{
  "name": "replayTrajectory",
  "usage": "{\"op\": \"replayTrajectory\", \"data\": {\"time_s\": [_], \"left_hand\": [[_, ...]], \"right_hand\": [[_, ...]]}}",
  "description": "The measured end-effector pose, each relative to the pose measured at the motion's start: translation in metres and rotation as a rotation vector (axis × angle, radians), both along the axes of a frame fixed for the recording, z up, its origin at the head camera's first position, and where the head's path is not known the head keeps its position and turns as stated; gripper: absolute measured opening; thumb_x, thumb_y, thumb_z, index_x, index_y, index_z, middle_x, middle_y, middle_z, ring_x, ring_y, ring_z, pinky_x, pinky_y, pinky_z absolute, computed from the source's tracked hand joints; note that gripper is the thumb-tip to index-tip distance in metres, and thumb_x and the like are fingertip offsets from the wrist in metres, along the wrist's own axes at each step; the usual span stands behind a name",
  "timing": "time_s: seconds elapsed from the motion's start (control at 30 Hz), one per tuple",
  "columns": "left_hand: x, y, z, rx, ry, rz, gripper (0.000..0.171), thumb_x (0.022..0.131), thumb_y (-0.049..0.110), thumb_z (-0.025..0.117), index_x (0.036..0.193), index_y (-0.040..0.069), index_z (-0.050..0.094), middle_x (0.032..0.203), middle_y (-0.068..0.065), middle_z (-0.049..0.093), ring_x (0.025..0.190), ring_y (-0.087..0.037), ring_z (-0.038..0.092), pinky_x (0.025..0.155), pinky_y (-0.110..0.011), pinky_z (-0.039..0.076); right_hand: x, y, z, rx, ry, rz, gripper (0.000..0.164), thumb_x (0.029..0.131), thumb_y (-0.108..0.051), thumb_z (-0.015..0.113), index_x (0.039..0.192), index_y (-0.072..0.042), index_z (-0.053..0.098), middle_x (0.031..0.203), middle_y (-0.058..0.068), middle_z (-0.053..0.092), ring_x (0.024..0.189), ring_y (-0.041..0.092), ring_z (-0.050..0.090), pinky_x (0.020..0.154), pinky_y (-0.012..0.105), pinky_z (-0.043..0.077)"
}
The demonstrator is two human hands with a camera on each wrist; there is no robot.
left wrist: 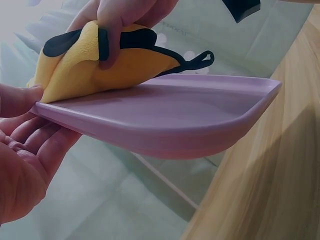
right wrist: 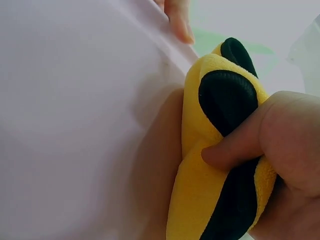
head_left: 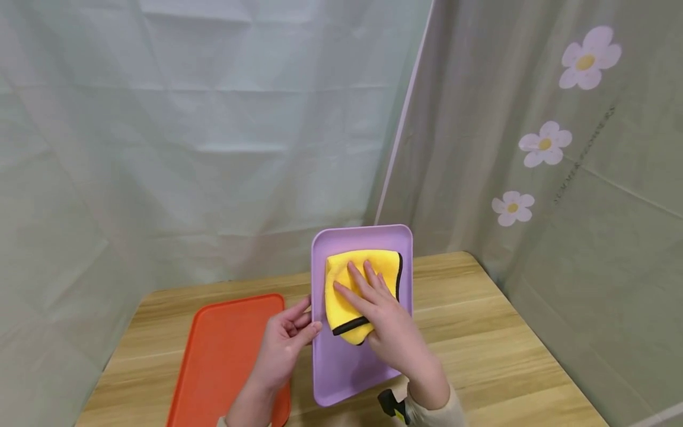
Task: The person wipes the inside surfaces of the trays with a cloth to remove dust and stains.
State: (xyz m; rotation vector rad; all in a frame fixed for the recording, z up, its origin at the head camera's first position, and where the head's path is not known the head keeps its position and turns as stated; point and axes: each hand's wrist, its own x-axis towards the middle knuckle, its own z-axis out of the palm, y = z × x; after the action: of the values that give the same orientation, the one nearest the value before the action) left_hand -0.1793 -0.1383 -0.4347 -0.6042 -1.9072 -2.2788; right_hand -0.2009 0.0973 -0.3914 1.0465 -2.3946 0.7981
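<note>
My left hand [head_left: 283,347] holds a purple tray [head_left: 349,376] by its left edge, thumb on the rim and fingers underneath. The tray is tilted up above the table. On its inner face lies a folded yellow cloth [head_left: 341,305] with black edging. My right hand [head_left: 392,323] is on top of the cloth, its fingers spread over it. In the right wrist view, the thumb pinches a fold of the cloth [right wrist: 200,185] against the hand. A small black loop sticks out from the cloth [left wrist: 125,70] in the left wrist view.
An orange-red tray [head_left: 229,347] lies on the wooden table [head_left: 491,332], left of the purple one. Pale curtains [head_left: 240,148] hang behind the table and to its sides, with white flowers printed on the right one. A black wrist device [head_left: 392,406] sits at the right sleeve.
</note>
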Motion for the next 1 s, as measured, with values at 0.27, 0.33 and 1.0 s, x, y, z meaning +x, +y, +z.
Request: {"op": "replayTrajectory", "data": {"time_s": [0.27, 0.33, 1.0], "left_hand": [[-0.002, 0.001, -0.002, 0.007, 0.004, -0.001, 0.055, 0.100, -0.012, 0.063, 0.151, -0.019, 0.043, 0.127, -0.029, 0.070, 0.106, -0.021, 0.077, 0.082, -0.035, 0.064], [-0.002, 0.001, -0.002, 0.017, 0.009, -0.005, 0.055, 0.101, -0.013, 0.061, 0.151, -0.021, 0.041, 0.127, -0.028, 0.070, 0.106, -0.021, 0.077, 0.082, -0.034, 0.064], [-0.004, 0.001, 0.002, 0.080, 0.069, -0.052, 0.054, 0.100, -0.019, 0.056, 0.149, -0.027, 0.035, 0.123, -0.009, 0.076, 0.106, -0.019, 0.077, 0.081, -0.034, 0.064]], "right_hand": [[0.001, -0.008, -0.002, 0.023, 0.028, 0.031, 0.111, 0.063, 0.033, 0.059, 0.161, -0.018, 0.050, 0.175, 0.004, 0.027, 0.162, 0.034, 0.016, 0.127, 0.057, 0.020], [0.002, -0.011, -0.003, 0.041, 0.035, 0.044, 0.109, 0.065, 0.032, 0.058, 0.163, -0.011, 0.045, 0.174, 0.007, 0.027, 0.162, 0.035, 0.017, 0.127, 0.056, 0.021], [0.007, -0.019, 0.000, 0.182, 0.005, 0.049, 0.113, 0.065, 0.032, 0.060, 0.168, -0.005, 0.030, 0.178, 0.006, 0.011, 0.163, 0.029, 0.008, 0.128, 0.051, 0.021]]}}
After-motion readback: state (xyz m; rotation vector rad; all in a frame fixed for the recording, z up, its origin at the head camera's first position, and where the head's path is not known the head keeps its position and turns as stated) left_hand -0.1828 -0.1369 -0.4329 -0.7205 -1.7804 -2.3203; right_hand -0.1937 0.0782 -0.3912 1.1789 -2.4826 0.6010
